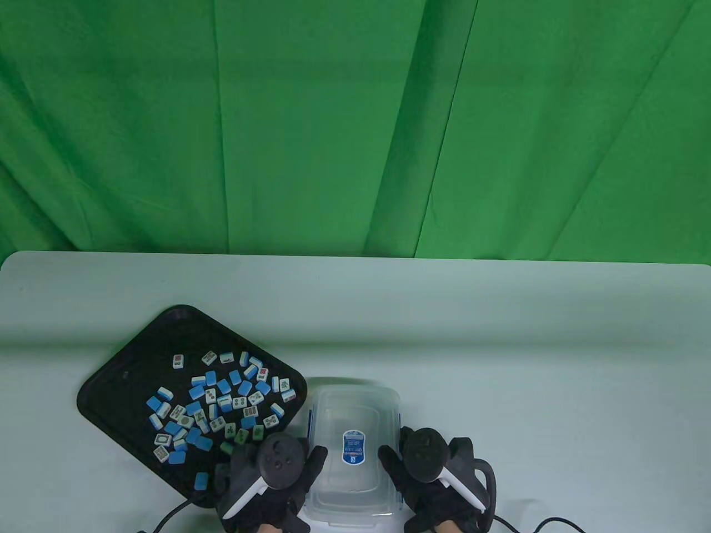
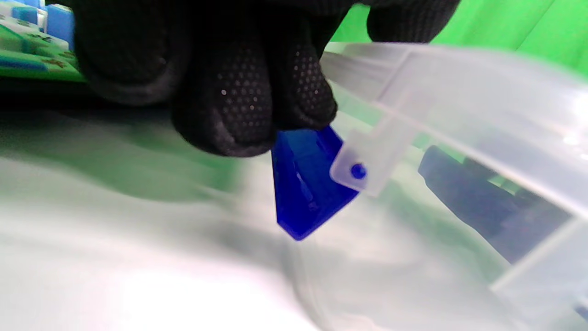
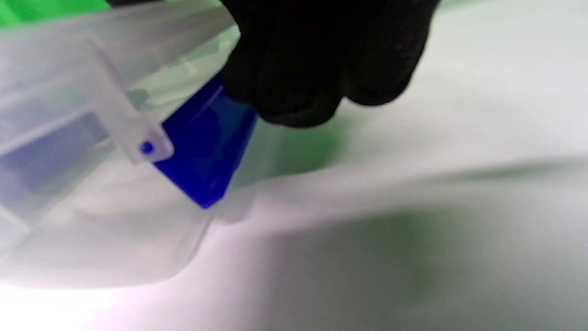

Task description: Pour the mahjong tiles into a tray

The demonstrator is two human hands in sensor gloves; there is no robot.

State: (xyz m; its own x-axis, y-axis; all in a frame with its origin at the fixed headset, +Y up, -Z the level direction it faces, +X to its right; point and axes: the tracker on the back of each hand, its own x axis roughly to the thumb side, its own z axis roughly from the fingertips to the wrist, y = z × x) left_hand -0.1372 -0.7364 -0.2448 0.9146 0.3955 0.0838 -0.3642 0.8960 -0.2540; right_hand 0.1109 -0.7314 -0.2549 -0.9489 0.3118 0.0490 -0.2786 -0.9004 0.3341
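A clear plastic box (image 1: 352, 444) with blue side latches and a blue label is held between both hands near the table's front edge, just right of the tray. It looks empty. My left hand (image 1: 278, 472) grips its left side, fingers (image 2: 257, 101) by the blue latch (image 2: 308, 184). My right hand (image 1: 427, 472) grips its right side, fingers (image 3: 317, 69) by the other latch (image 3: 206, 151). The black tray (image 1: 122, 383) lies at the left with several blue-backed and green-backed mahjong tiles (image 1: 222, 400) scattered in it.
The white table (image 1: 500, 344) stretches to the right and behind. A green cloth backdrop (image 1: 355, 127) hangs behind it. Black cables (image 1: 555, 524) trail off the front edge near the hands.
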